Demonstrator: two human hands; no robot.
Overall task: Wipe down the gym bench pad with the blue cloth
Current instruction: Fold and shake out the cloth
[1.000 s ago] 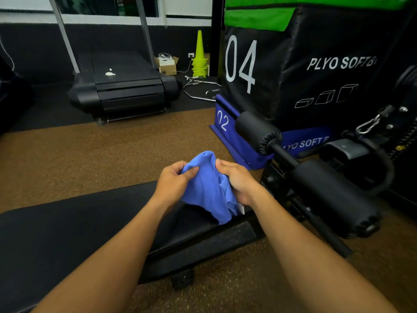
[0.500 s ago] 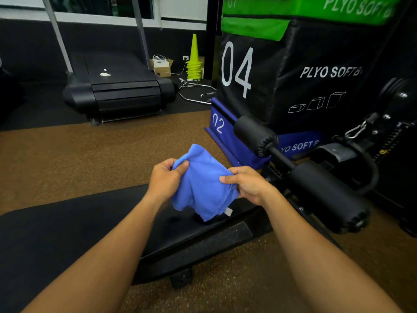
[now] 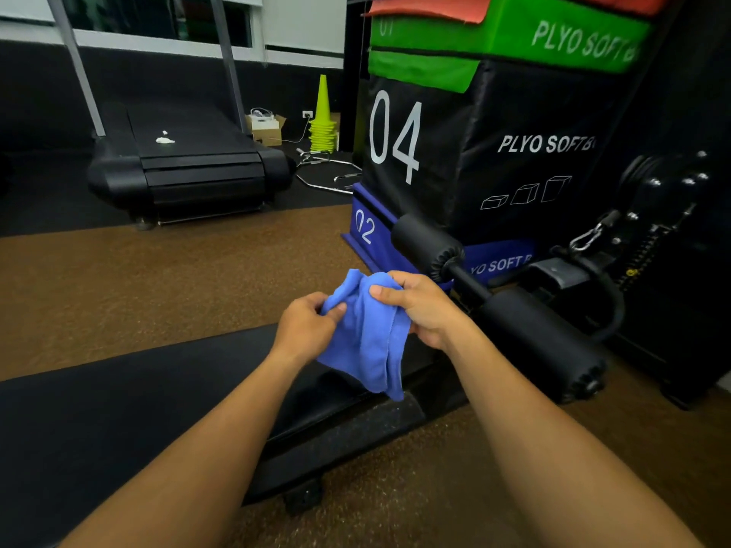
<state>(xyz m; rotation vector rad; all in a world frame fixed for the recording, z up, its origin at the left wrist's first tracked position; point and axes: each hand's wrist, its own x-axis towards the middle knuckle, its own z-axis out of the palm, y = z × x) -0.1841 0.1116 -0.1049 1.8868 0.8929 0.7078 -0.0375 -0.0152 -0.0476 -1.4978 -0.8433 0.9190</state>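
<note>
1 treadmill (image 3: 190,168), far L, well beyond fingers. 1 bench pad (image 3: 118,409), black, below both hands. L hand (image 3: 306,330): fingers curled, pinching 1 blue cloth (image 3: 368,342) at its L edge. Cloth hangs between hands, clear above pad. R hand (image 3: 425,306): fingers clenched round cloth top. 2 foam rollers (image 3: 542,342) just R of R fingers. Plyo boxes (image 3: 494,152) stacked behind; count unclear.

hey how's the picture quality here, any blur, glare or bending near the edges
Head view: sharp on the blue cloth and both hands, left hand and right hand; wide-angle bending tilts the treadmill posts near the edges; the black bench pad reads very dark with little detail; soft sheen, no harsh glare, on the plyo box.
</note>
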